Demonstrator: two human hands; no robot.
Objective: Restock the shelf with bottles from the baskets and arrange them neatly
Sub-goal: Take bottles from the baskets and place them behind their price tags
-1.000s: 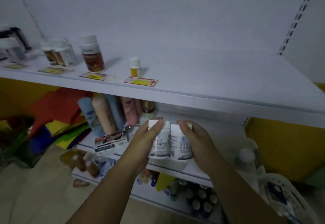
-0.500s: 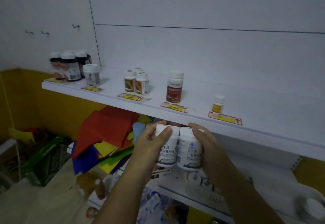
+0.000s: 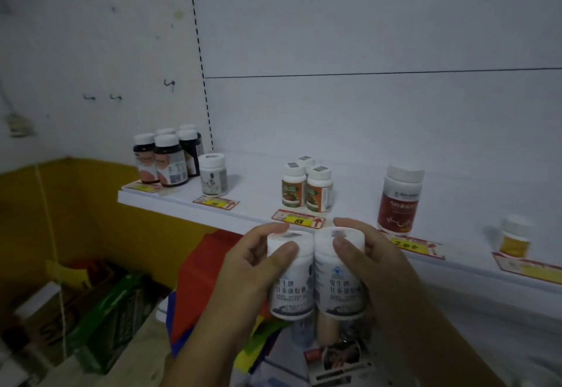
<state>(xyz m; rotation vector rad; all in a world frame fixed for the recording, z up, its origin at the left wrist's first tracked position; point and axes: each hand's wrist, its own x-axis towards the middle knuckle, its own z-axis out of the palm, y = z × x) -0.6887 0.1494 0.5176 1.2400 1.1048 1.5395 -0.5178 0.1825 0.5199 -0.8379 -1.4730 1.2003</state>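
I hold two white bottles side by side, upright, just below and in front of the white shelf (image 3: 258,173). My left hand (image 3: 249,268) grips the left white bottle (image 3: 290,289); my right hand (image 3: 374,262) grips the right white bottle (image 3: 339,283). The two bottles touch each other. On the shelf stand a group of dark bottles (image 3: 168,158) at the far left, a single white bottle (image 3: 213,178), a cluster of small green-labelled bottles (image 3: 307,187), a tall red-labelled bottle (image 3: 400,199) and a small yellow bottle (image 3: 515,237).
Price tags (image 3: 299,218) line the shelf's front edge. A yellow wall (image 3: 76,210) lies at the left. Below are red and coloured sheets (image 3: 200,283), a green package (image 3: 115,316) and small items on a lower shelf (image 3: 334,356).
Both hands have risen with the two white bottles from the lower shelf level to just under the upper shelf's front edge. My view has swung left and up.
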